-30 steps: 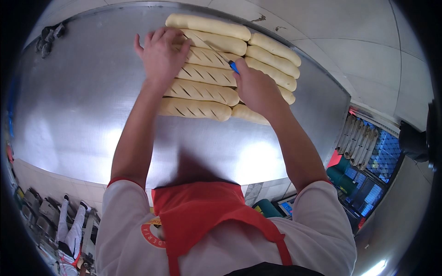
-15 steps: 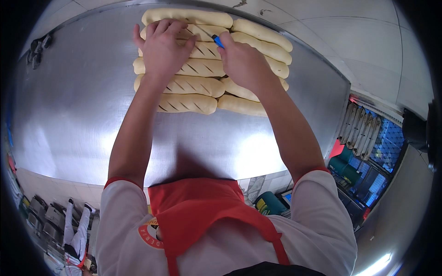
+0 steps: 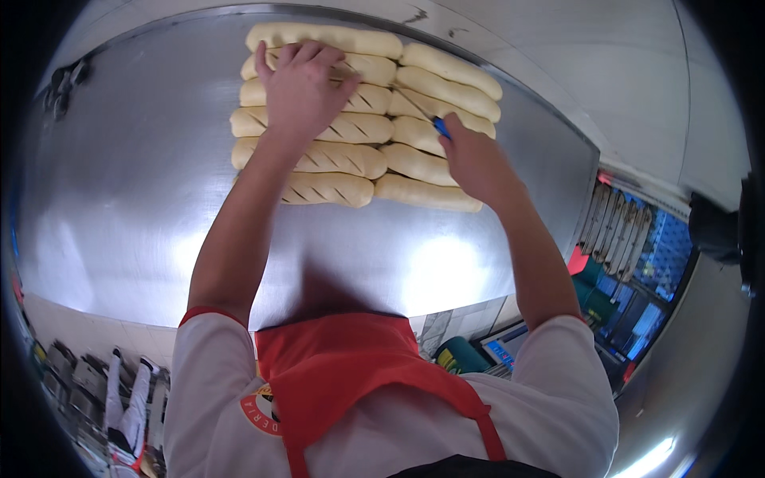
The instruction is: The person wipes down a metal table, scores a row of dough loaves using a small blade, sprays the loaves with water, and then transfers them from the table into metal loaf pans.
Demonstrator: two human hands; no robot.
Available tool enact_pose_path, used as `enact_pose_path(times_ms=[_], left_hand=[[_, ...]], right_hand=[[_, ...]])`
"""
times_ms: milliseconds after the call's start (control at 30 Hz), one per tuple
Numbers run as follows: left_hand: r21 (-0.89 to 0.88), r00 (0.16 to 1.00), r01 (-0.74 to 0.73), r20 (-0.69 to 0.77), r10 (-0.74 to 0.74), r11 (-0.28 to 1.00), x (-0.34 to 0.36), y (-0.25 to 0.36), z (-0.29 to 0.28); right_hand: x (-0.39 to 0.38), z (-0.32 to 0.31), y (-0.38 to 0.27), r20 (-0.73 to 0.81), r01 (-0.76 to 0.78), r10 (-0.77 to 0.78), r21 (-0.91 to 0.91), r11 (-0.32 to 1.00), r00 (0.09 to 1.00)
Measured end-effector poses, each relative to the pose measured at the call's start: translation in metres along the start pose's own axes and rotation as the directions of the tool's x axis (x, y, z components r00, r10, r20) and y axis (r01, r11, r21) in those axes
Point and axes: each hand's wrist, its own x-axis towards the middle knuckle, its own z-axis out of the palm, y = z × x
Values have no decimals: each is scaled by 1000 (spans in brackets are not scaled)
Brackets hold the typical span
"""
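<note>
Two columns of long pale dough loaves lie side by side on the metal table. In the left column, a scored loaf [image 3: 339, 162] and its neighbours carry short slanting cuts; the farthest loaf [image 3: 327, 37] has a smooth top. Unscored loaves [image 3: 425, 165] make up the right column. My left hand [image 3: 307, 94] rests with spread fingers on the second-farthest left loaf, hiding part of it. In my right hand [image 3: 482, 163] is a thin-bladed knife [image 3: 441, 127] with a blue handle. Its blade points up and left over the right column, near the gap between columns.
The metal table [image 3: 135, 183] extends around the loaves, with a raised rim at its far side. Small dark objects [image 3: 68, 84] sit at the far left. Beyond the right edge stand stacked metal trays [image 3: 615, 231]. Another person [image 3: 127, 406] is at lower left.
My right hand has pulled the knife right and nearer, away from the second-farthest left loaf. My left hand has shifted slightly right on that loaf. The whole view has moved a little.
</note>
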Motion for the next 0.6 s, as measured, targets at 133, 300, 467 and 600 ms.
enact_pose_path(times_ms=[133,300,467,600], left_hand=[[-48,961,129,-241,-137,990,12,-45,-23],[-197,920,327,-155,-359,924,22,-115,-21],[-202,895,429,-31,-444,880,19,-115,-23],[-139,931,311,-156,-331,940,22,-109,-19]], right_hand=[[31,-35,-49,-88,114,-109,60,992,990],[120,-15,-138,-170,270,-255,69,961,952],[107,-15,-134,-8,133,-133,20,991,991],[78,-30,-118,1,81,-81,7,997,997]])
